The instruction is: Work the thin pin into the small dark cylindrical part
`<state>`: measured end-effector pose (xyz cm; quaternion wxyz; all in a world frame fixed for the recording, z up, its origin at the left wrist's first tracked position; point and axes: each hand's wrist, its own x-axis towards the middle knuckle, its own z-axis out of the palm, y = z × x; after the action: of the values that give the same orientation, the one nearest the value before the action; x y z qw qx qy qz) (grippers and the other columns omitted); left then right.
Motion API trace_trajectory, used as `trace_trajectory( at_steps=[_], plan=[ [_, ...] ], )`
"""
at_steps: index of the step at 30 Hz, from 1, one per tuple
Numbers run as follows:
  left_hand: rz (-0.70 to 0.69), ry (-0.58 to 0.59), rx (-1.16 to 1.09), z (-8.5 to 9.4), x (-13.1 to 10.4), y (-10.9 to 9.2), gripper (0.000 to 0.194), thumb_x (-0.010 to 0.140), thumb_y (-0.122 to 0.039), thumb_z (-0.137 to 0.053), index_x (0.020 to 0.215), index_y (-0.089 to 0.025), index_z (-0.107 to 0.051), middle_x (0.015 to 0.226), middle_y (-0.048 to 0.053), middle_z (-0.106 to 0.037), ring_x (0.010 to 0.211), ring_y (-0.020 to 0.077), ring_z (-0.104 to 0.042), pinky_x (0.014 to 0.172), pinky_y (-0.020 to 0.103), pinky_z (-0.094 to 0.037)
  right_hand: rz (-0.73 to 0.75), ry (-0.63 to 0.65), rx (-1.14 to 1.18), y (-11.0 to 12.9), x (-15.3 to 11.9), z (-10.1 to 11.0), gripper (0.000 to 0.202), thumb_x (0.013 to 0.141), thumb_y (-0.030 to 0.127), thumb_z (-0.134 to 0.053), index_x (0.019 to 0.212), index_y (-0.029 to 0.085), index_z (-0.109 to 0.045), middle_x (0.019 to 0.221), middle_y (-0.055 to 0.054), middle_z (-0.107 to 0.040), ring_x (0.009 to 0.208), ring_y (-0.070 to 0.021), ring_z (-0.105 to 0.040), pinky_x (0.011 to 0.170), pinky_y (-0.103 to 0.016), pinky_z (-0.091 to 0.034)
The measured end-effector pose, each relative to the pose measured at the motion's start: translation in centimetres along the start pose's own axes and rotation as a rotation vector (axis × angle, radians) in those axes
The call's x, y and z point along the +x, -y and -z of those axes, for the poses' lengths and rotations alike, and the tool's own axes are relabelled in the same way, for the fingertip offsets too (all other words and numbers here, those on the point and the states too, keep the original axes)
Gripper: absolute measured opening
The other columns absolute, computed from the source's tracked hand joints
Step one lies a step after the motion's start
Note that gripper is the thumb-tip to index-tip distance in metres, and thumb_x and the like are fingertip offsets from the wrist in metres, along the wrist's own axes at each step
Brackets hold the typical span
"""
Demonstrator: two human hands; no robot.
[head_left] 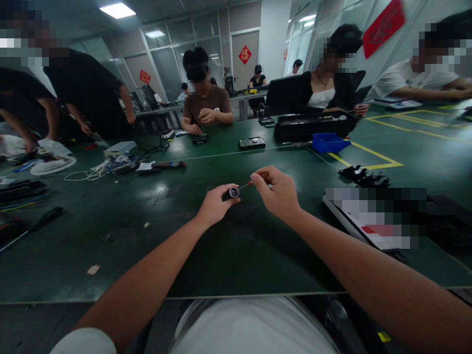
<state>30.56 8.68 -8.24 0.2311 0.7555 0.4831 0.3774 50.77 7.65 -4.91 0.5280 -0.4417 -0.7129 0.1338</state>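
Observation:
My left hand (217,204) is closed round a small black part with a round, silver-rimmed end (233,192), held just above the green table. What kind of part it is, I cannot make out. In my right hand (276,191) is a thin screwdriver (245,186), pinched near its red end, with the rest of the handle hidden by the fingers. Its metal shaft points left to the black part; whether the tip touches it is too small to tell.
On the green table (258,260), a blue bin (330,142) and a hard drive (251,143) lie beyond my hands. Black pieces (363,176) and a white-edged stack (354,226) are at right. Cables (90,174) and a long screwdriver (46,219) lie left. Several people sit or stand around.

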Motion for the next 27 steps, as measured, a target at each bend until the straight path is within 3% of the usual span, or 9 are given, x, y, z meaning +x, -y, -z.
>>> trace_trajectory(
  at_steps=[4,9,14,20,24,27],
  plan=[
    [-0.009,-0.026,0.037,0.1,0.0,0.4,0.040,0.081,-0.026,-0.074,0.121,-0.022,-0.068,0.124,0.006,-0.068,0.120,0.0239,-0.060,0.109,0.040,-0.041,0.037,0.066,0.011,-0.1,0.0,0.0,0.017,0.093,0.025,-0.047,0.090,0.022,-0.063,0.078,-0.002,-0.069,0.069,-0.0167,-0.061,0.063,-0.029,-0.040],
    [-0.003,-0.029,0.060,0.2,0.0,0.4,0.040,0.082,-0.027,-0.074,0.121,-0.023,-0.068,0.125,0.006,-0.068,0.120,0.0235,-0.060,0.108,0.039,-0.041,-0.026,0.092,-0.056,0.0,0.1,-0.1,0.032,0.099,0.042,-0.042,0.086,0.022,-0.064,0.064,0.000,-0.062,0.059,-0.0164,-0.057,0.059,-0.030,-0.036],
    [0.007,-0.011,0.080,0.2,0.0,0.2,0.039,0.082,-0.027,-0.073,0.120,-0.023,-0.068,0.123,0.006,-0.069,0.117,0.0238,-0.061,0.106,0.039,-0.042,-0.034,0.113,-0.075,-0.2,0.2,-0.2,0.025,0.097,0.030,-0.041,0.106,0.022,-0.062,0.079,-0.003,-0.070,0.064,-0.0180,-0.060,0.062,-0.031,-0.038],
    [0.009,-0.009,0.091,0.4,0.0,0.2,0.040,0.082,-0.027,-0.074,0.120,-0.023,-0.068,0.121,0.006,-0.069,0.116,0.0239,-0.061,0.105,0.039,-0.043,-0.036,0.163,-0.076,-0.2,0.1,-0.1,0.025,0.098,0.034,-0.039,0.102,0.023,-0.062,0.082,-0.004,-0.070,0.070,-0.0192,-0.062,0.065,-0.032,-0.041],
    [0.009,0.007,0.107,0.2,0.0,0.3,0.040,0.081,-0.028,-0.075,0.120,-0.024,-0.068,0.121,0.006,-0.069,0.115,0.0246,-0.061,0.105,0.040,-0.043,-0.076,0.089,0.047,0.0,0.1,-0.6,0.020,0.094,0.030,-0.048,0.110,0.021,-0.056,0.085,-0.005,-0.070,0.074,-0.0190,-0.064,0.069,-0.033,-0.045],
    [0.010,0.000,0.102,0.2,0.0,0.5,0.040,0.081,-0.028,-0.075,0.120,-0.024,-0.069,0.122,0.006,-0.069,0.116,0.0245,-0.061,0.106,0.040,-0.042,-0.172,0.044,0.235,-0.7,0.2,-1.2,0.017,0.091,0.037,-0.054,0.096,0.021,-0.057,0.084,-0.005,-0.069,0.078,-0.0192,-0.066,0.073,-0.034,-0.049]
  ],
)
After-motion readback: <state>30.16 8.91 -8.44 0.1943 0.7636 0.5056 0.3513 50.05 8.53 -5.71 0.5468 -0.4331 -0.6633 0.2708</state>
